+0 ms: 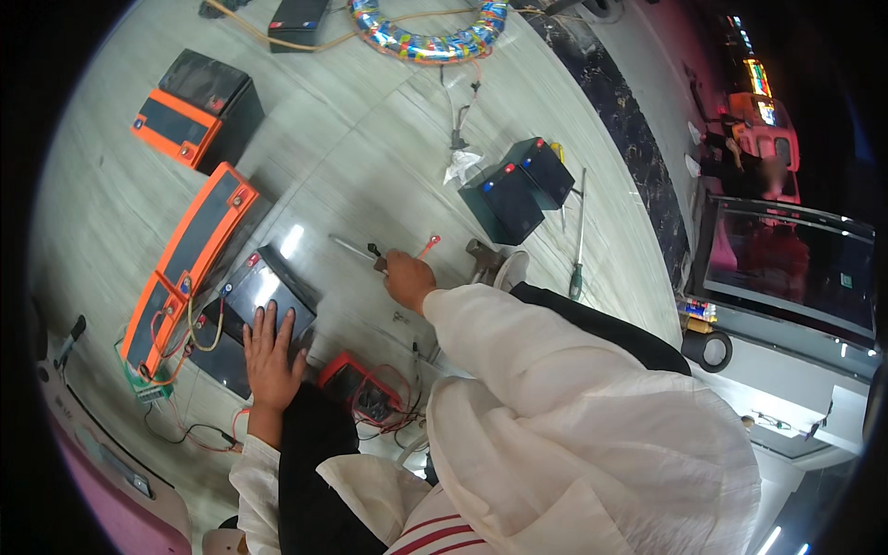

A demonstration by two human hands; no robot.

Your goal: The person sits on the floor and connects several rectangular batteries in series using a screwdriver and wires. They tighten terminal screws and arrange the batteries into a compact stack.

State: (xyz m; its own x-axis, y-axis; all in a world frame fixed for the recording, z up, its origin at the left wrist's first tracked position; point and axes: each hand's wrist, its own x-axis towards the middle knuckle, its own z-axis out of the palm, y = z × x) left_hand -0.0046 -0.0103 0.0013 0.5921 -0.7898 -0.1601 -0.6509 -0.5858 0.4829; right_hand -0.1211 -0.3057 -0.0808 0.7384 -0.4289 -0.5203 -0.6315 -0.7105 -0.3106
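My left hand (269, 356) lies flat, fingers stretched, on top of a black box-shaped battery (262, 285) with a red and a blue terminal. Another dark battery (218, 363) sits beside it, with wires around it. My right hand (409, 280) is closed around a tool with a narrow metal blade (351, 248) and a brownish handle; its exact kind is unclear. A short red wire end (432, 243) and a small black tip show by the same fingers. Next to the batteries stands a long orange-edged casing (215, 215) with wires at its near end.
Behind lies an orange-edged battery (176, 120). Two dark batteries (518, 194) stand right of centre, near a long screwdriver (577, 268). A hammer (483, 259) lies by my foot, and a red multimeter (359, 387) by my knee. A wrapped coil (430, 44) lies far off.
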